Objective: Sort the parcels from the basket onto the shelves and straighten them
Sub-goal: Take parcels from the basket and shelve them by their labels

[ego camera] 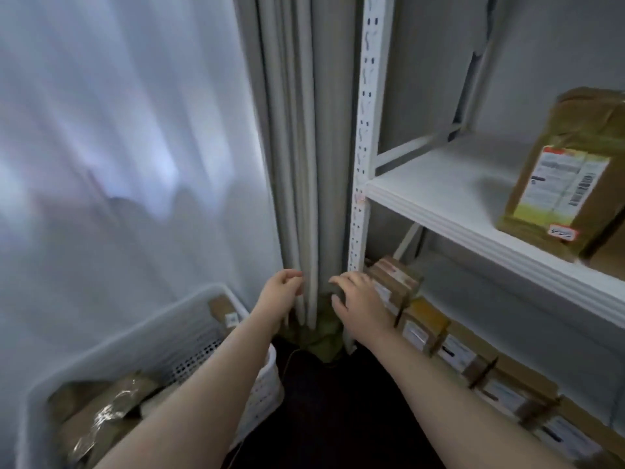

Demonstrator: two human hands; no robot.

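Left forearm (189, 411) and right forearm (449, 394), both bare, enter from 6 o'clock and reach up toward the centre of the view. The left hand (282, 286) hangs in the air with its fingers (297, 282) loosely curled and released, grasping nothing, just in front of the folded grey curtain (304, 130). The right hand (358, 299), at 3 o'clock of the left hand, has its fingers (341, 282) spread and released. It overlaps the left end of a row of brown cardboard boxes with white labels (473, 360); whether it touches the end box cannot be told. This row stands on the lower level of the white metal shelving unit (368, 130) and runs from the centre toward 4 o'clock. On the white upper shelf board (439, 184), at 3 o'clock, a tall brown paper-wrapped parcel with a printed label (568, 177) stands near the front edge. The white perforated plastic basket (135, 326) sits at 7 o'clock on the dark floor (338, 401), holding crumpled brown wrapped parcels (111, 401) near its front, while one small brown box (223, 313) leans in its far corner. A sheer white curtain (118, 130) fills the field from 9 to 11 o'clock. Olive-green fabric (321, 336) lies bunched on the floor below the grey curtain, between the two wrists.
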